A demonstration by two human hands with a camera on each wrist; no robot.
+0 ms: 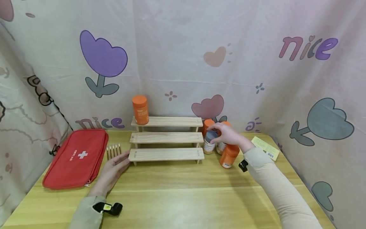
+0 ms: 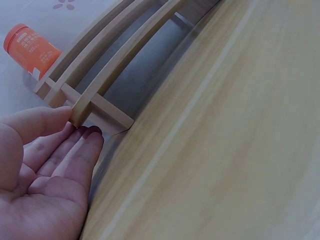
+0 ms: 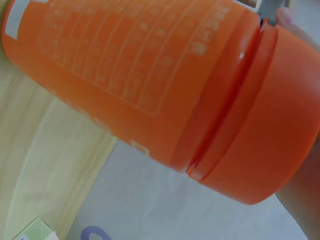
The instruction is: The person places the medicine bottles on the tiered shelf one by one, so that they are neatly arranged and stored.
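Note:
A three-step wooden display shelf (image 1: 166,154) stands on the table, with an orange jar (image 1: 140,109) upright at the left of its top step. My left hand (image 1: 112,171) holds the left end of the lowest step, thumb above and fingers below in the left wrist view. To the right of the shelf, my right hand (image 1: 228,134) grips a grey-lidded jar (image 1: 208,147) by its lid. Several orange-lidded jars crowd around it, one orange jar (image 1: 229,156) nearest the front. That orange jar (image 3: 125,75) fills the right wrist view and hides most of the hand.
At the left lies a red first aid pouch (image 1: 83,156). Several thin white-tipped sticks (image 1: 113,151) are between the pouch and the shelf. A pale green-yellow box (image 1: 266,148) lies at the right, behind the right forearm. A patterned curtain (image 1: 177,57) hangs behind the table.

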